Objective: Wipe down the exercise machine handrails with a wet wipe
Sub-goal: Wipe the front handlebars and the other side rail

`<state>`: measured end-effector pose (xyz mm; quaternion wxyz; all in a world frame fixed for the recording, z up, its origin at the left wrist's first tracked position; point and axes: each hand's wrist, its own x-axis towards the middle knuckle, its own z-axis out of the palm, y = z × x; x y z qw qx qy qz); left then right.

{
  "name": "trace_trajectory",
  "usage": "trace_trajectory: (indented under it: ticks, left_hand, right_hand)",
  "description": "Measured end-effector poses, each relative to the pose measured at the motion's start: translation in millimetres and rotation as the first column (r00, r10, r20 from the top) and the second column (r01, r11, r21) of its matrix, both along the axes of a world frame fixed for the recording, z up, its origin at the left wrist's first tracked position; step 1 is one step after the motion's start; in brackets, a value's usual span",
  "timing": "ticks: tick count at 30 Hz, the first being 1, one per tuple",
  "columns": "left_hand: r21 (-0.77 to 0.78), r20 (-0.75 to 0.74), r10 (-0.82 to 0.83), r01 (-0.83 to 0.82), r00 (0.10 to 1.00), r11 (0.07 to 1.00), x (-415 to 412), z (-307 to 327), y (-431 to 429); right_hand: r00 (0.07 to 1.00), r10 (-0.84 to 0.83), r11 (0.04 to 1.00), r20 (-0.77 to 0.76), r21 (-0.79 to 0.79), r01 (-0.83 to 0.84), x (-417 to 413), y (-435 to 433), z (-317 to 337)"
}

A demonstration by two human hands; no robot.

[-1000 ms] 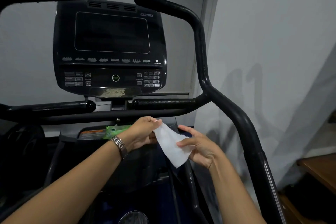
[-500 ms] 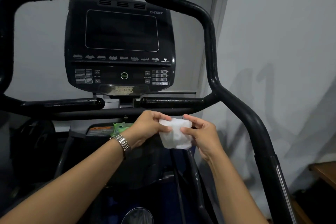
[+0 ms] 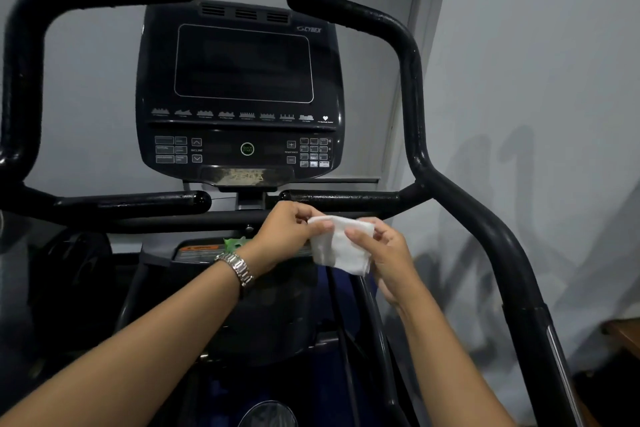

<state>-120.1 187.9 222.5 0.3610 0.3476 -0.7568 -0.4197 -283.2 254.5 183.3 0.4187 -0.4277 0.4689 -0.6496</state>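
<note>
A white wet wipe (image 3: 341, 246), folded into a small pad, is held between both hands just below the machine's inner right grip bar (image 3: 346, 199). My left hand (image 3: 289, 236) pinches its left edge; a metal watch sits on that wrist. My right hand (image 3: 388, 253) pinches its right side with thumb on top. The black right handrail (image 3: 412, 87) curves up from the grip bar and slopes down to the lower right. The black left handrail (image 3: 20, 73) loops at the left, with its inner grip bar (image 3: 138, 204) below.
The dark console (image 3: 242, 90) with screen and buttons stands between the rails. A green wipe packet (image 3: 233, 243) lies in the tray under the console. A grey wall runs along the right, and a wooden surface (image 3: 623, 333) shows at the lower right.
The wipe hung open between my hands a second ago; it is now folded into a compact pad. Both hands have risen closer to the inner right grip bar.
</note>
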Motion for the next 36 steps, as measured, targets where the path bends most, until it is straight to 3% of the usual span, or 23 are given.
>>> trace_trajectory:
  ticks: [2,4,7,9,11,13,15,16,18,19,24,27,29,32,36]
  left_hand:
    - [0.093,-0.060,-0.009,0.015,0.998,0.996,5,-1,-9]
    - [0.116,-0.100,0.012,0.000,0.995,0.993,10,-1,-14]
    - [0.082,-0.201,0.141,-0.126,0.969,0.989,21,0,-21]
    - [-0.010,-0.197,0.266,-0.274,0.944,0.962,34,1,-28]
    - [-0.103,-0.137,0.338,-0.352,0.931,0.930,45,2,-38]
    - [-0.168,-0.060,0.359,-0.364,0.931,0.916,52,3,-48]
    - [-0.214,0.022,0.361,-0.348,0.932,0.913,50,4,-53]
    - [-0.231,0.053,0.360,-0.339,0.931,0.912,47,4,-54]
    - [-0.261,0.072,0.357,-0.328,0.931,0.908,41,5,-55]
    - [-0.274,0.072,0.356,-0.324,0.932,0.905,39,5,-55]
    - [-0.303,0.089,0.371,-0.329,0.925,0.894,35,6,-56]
    - [-0.302,0.111,0.381,-0.334,0.918,0.893,34,8,-57]
    - [-0.314,0.110,0.386,-0.336,0.916,0.888,34,10,-57]
    - [-0.324,0.115,0.384,-0.331,0.916,0.886,35,12,-58]
    - [-0.328,0.150,0.382,-0.318,0.912,0.889,36,15,-56]
  right_hand:
    - [0.982,0.072,0.997,0.175,0.016,-0.076,9,-8,-1]
    - [0.965,0.078,0.993,0.250,0.066,-0.098,20,-14,-2]
    - [0.955,-0.028,0.988,0.296,0.151,-0.018,28,-20,3]
    - [0.954,-0.159,0.981,0.254,0.147,0.124,25,-21,10]
    - [0.920,-0.391,0.920,0.033,0.010,0.391,18,-21,20]
    - [0.774,-0.604,0.786,-0.190,-0.304,0.538,20,-25,32]
    - [0.636,-0.656,0.738,-0.408,-0.524,0.425,30,-39,34]
    - [0.556,-0.629,0.766,-0.544,-0.555,0.324,37,-50,29]
    - [0.398,-0.501,0.862,-0.768,-0.485,0.149,51,-70,10]
    - [0.357,-0.464,0.883,-0.810,-0.456,0.113,56,-75,2]
    - [0.384,-0.539,0.840,-0.749,-0.513,0.179,33,-69,-5]
    - [0.399,-0.514,0.856,-0.759,-0.422,0.300,25,-72,9]
    - [0.335,-0.503,0.863,-0.797,-0.438,0.254,45,-77,15]
    - [0.362,-0.488,0.870,-0.794,-0.477,0.127,66,-77,8]
    - [0.358,-0.599,0.801,-0.716,-0.537,0.266,34,-73,-2]
